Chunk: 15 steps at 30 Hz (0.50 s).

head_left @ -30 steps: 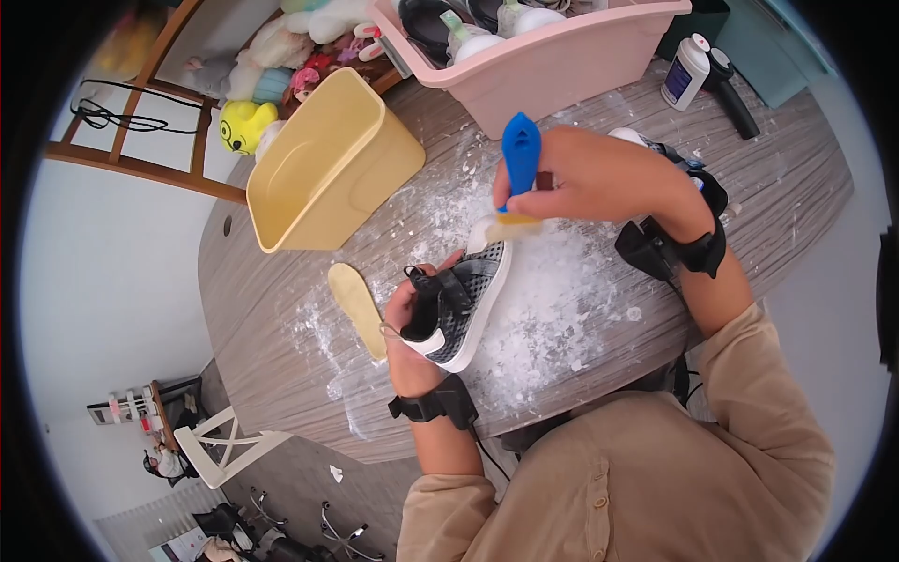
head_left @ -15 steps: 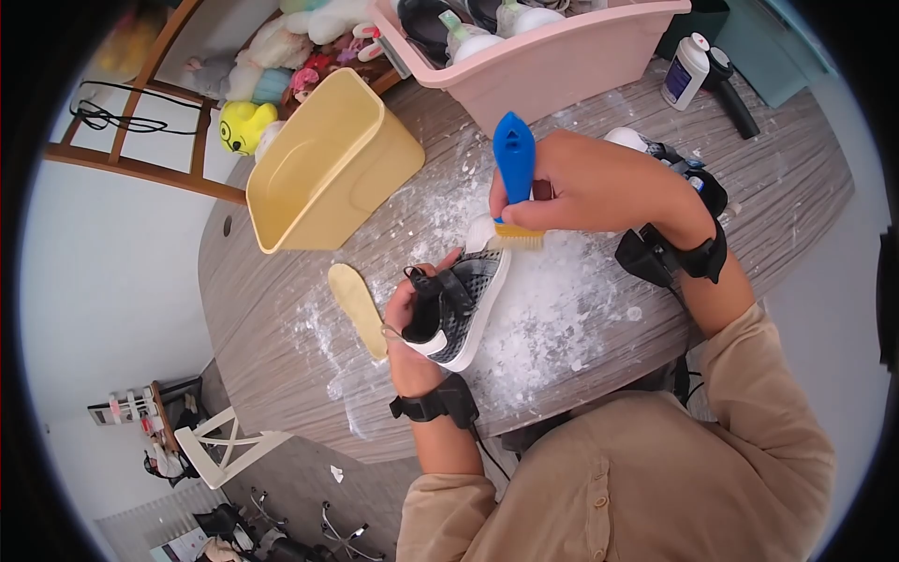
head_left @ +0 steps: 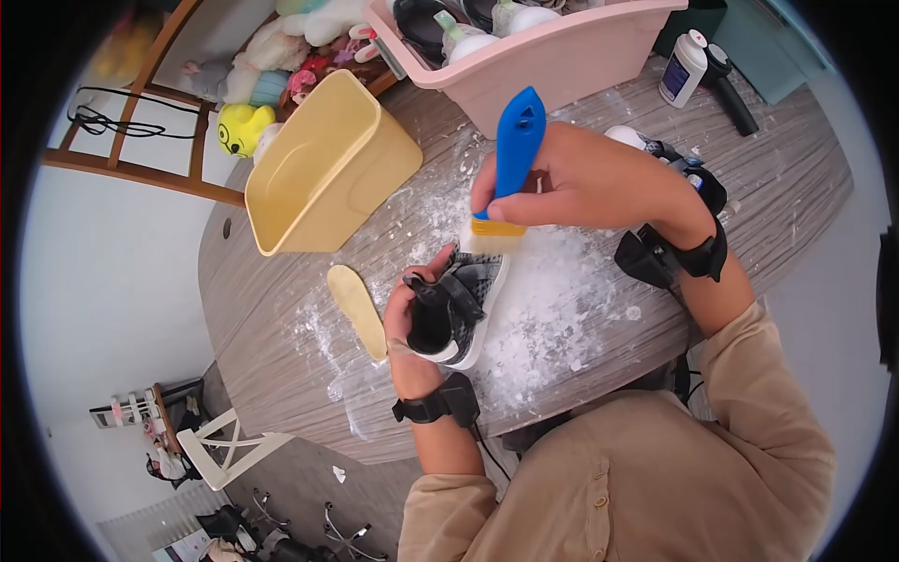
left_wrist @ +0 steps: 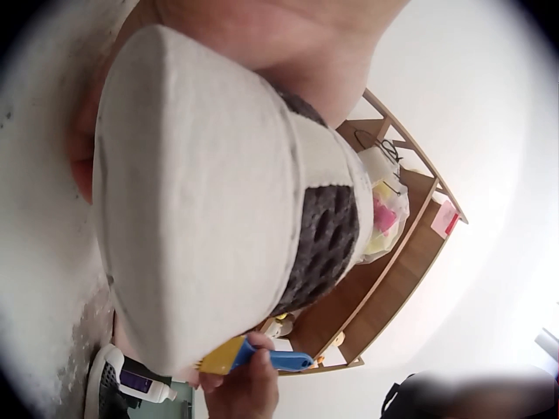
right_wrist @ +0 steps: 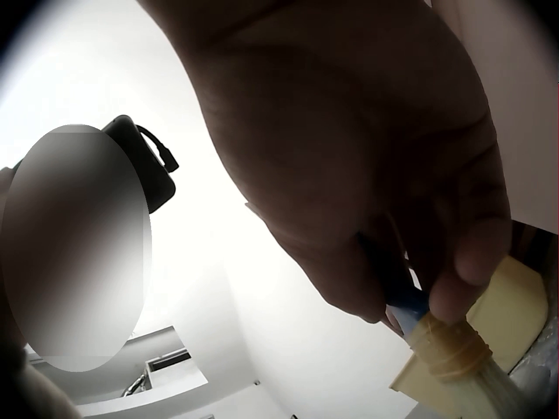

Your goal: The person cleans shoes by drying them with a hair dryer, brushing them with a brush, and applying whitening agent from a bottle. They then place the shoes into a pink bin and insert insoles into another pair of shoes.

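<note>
In the head view a black and white shoe (head_left: 459, 304) is gripped by the left hand (head_left: 412, 304), its fingers round the heel side and the toe pointing away from the body. The right hand (head_left: 585, 178) pinches a blue-handled brush (head_left: 518, 140), with the pale bristles down at the shoe's toe, which they partly cover. The shoe's white sole and heel (left_wrist: 201, 192) fill much of the left wrist view; beyond it the right hand (left_wrist: 244, 388) holds the brush (left_wrist: 279, 358). The right wrist view shows the brush's yellow band (right_wrist: 450, 346) below the fingers.
White powder (head_left: 552, 300) is spread over the wood-grain table. A yellow insole (head_left: 357, 309) lies left of the shoe, with a yellow bin (head_left: 375, 178) behind. A pink tub (head_left: 552, 70) holding shoes, a white bottle (head_left: 684, 70) and another shoe (head_left: 637, 140) stand farther back.
The brush has moved left across the shoe's toe in the right hand, its handle tilting to the right. The shoe has turned slightly in the left hand, showing more of its opening.
</note>
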Available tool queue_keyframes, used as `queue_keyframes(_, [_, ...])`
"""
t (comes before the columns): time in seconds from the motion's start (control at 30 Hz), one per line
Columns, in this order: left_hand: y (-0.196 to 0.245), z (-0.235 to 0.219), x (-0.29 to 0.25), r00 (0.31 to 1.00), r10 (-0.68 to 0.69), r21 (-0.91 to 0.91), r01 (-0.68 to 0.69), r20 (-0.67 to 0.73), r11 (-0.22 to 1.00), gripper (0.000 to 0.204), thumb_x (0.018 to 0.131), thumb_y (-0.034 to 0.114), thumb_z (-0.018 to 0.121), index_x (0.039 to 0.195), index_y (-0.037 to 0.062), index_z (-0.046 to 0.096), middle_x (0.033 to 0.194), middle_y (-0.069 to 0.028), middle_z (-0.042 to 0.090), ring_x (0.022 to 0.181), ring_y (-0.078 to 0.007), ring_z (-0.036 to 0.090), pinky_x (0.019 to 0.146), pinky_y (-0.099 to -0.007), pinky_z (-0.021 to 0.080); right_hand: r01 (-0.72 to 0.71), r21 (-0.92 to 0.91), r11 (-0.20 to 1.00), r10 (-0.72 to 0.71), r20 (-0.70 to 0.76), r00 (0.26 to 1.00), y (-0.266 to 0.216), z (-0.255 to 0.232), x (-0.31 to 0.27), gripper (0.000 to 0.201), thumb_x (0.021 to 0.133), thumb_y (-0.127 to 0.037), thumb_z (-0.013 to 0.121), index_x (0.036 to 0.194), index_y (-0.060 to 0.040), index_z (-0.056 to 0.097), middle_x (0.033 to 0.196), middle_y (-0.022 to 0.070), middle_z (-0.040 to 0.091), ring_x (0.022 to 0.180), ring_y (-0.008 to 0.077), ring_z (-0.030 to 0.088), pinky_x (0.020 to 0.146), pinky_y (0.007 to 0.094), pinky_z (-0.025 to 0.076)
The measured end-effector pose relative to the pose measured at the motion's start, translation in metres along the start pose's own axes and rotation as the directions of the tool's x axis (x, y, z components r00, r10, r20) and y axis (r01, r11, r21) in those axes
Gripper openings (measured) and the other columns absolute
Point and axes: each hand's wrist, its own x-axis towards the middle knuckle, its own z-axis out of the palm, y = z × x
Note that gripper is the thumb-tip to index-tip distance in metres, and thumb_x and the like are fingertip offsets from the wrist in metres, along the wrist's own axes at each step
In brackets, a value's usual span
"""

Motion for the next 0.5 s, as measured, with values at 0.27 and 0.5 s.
queue_keyframes(0.27, [0.002,-0.005,0.002,0.972,0.187,0.584,-0.236,0.144,0.777,0.016,0.075,-0.001,0.054,0.086,-0.0019,0.066,0.130,-0.0226,0.055,0.124,-0.0293,0.050,0.106,-0.0380,0.034,-0.112,-0.311,0.944,0.119,0.006,0.993,0.019,-0.012,-0.002,0.023,0.084,-0.023,0.062,0.092,-0.0014,0.068,0.080,0.0102,0.067,0.070,0.0199,0.061,0.067,0.0310,0.048])
queue_keyframes(0.5, [-0.001,0.011,-0.004,0.961,0.233,0.672,-0.271,0.150,0.689,0.031,0.074,-0.004,0.058,0.104,0.0002,0.062,0.135,-0.0191,0.049,0.129,-0.0288,0.045,0.107,-0.0393,0.033,-0.055,-0.208,0.977,0.042,-0.066,0.997,0.026,-0.017,0.001,0.026,0.084,-0.024,0.063,0.091,0.0001,0.068,0.081,0.0125,0.067,0.073,0.0224,0.064,0.070,0.0324,0.049])
